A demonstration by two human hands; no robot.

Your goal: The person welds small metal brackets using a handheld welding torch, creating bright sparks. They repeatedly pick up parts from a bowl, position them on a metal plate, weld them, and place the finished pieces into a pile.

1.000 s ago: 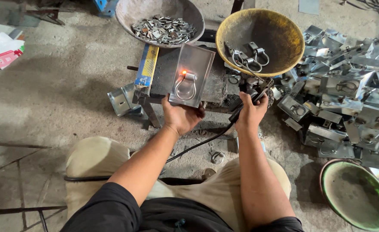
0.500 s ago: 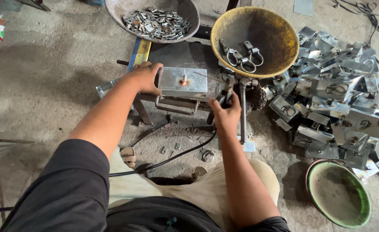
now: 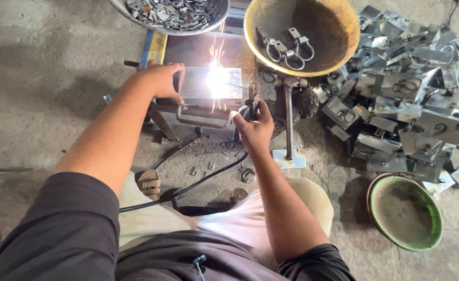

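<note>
1. Head view, upper middle of the frame: a flat metal plate lies on a low stand. Its long axis runs left to right across the frame, and its broad face is turned up to the camera.
2. A white welding flare burns near the plate's right half, with sparks flying up toward the top edge.
3. The left hand grips the plate's left end. Its fingers are curled together over the edge, with the thumb below.
4. The right hand is just below and right of the plate. Its fingers are wrapped tight around a dark torch, which points up toward the flare.
5. A black cable runs from that hand down and left across the floor to the knees.
6. Top right of centre: a yellow bowl holds a few ringed brackets.
7. Top edge, left of that: a grey bowl is filled with small metal pieces.
8. Right side: a pile of folded plates lies on the floor.
9. Lower right: a green bowl stands apart from the pile.
10. An upright metal post stands just right of the right hand.
</note>
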